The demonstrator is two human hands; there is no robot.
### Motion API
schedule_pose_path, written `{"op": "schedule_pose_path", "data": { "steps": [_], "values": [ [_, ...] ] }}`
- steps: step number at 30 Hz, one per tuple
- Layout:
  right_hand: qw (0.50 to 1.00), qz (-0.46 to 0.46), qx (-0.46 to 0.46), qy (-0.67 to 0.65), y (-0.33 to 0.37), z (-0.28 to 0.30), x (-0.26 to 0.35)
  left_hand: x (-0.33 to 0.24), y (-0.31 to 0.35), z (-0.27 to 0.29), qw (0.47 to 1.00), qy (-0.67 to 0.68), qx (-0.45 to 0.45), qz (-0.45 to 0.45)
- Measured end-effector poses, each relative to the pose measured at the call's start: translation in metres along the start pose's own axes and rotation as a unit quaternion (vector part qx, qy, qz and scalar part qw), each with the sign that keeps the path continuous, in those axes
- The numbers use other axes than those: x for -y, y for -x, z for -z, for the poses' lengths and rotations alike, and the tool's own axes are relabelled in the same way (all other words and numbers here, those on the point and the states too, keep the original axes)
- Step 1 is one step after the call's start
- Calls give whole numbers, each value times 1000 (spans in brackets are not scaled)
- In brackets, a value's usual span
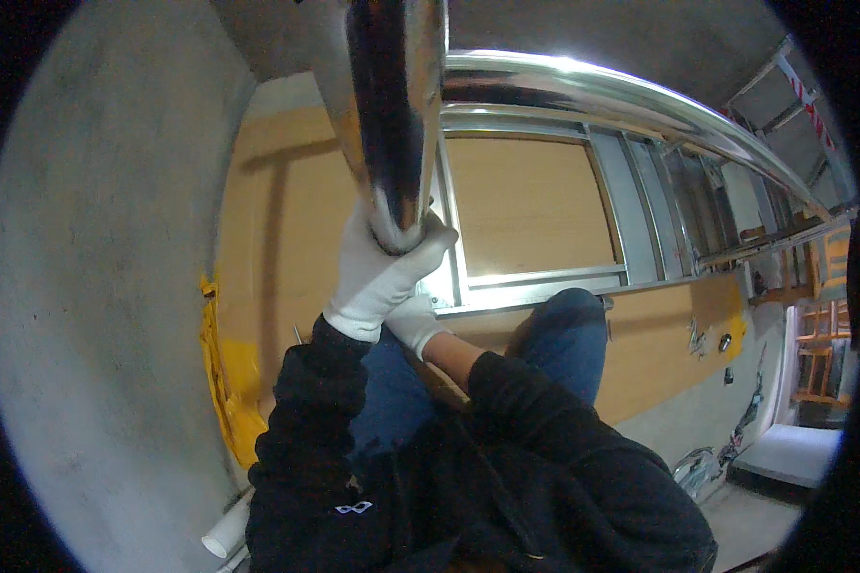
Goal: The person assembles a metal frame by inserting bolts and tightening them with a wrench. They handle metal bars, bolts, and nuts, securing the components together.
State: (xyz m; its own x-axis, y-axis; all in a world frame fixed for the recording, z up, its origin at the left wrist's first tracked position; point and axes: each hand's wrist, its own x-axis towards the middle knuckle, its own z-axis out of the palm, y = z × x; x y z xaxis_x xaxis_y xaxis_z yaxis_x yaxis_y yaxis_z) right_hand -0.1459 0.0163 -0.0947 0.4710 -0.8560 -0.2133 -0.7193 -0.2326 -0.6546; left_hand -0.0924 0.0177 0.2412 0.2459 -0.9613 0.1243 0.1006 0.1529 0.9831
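My left hand (382,272), in a white glove, is wrapped round the lower end of a thick, shiny metal tube (392,124) that rises toward me at the top of the view. Just below it, my right hand (414,322), also gloved in white, is close against the left wrist. Its fingers are hidden behind the left hand, so what it holds or touches does not show. Beside both hands lies a metal frame (545,280) of flat bars, and another polished tube (583,81) runs along its far side to the right.
Tan board (306,220) covers the floor, with yellow sheeting (222,372) along its left edge. A bare grey wall (105,267) stands close on my left. White pipe (227,530) lies at lower left. Small metal parts (698,336) and a coiled wire bundle (698,470) sit to the right.
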Motion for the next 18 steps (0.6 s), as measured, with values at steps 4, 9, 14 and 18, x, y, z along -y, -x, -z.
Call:
{"op": "schedule_pose_path", "data": {
  "steps": [4,9,14,18],
  "values": [
    [987,49,106,113,-2,-6,7,6,4,10,1000,-4,-14,5],
    [998,27,57,24,-7,-5,1,4,3,3,1000,-5,-6,-1],
    [996,-4,89,-17,0,0,14,9,4,13,1000,-15,-12,4],
    [985,129,-67,-90,13,6,29,6,7,17,999,-12,-21,25]
  ]
}}
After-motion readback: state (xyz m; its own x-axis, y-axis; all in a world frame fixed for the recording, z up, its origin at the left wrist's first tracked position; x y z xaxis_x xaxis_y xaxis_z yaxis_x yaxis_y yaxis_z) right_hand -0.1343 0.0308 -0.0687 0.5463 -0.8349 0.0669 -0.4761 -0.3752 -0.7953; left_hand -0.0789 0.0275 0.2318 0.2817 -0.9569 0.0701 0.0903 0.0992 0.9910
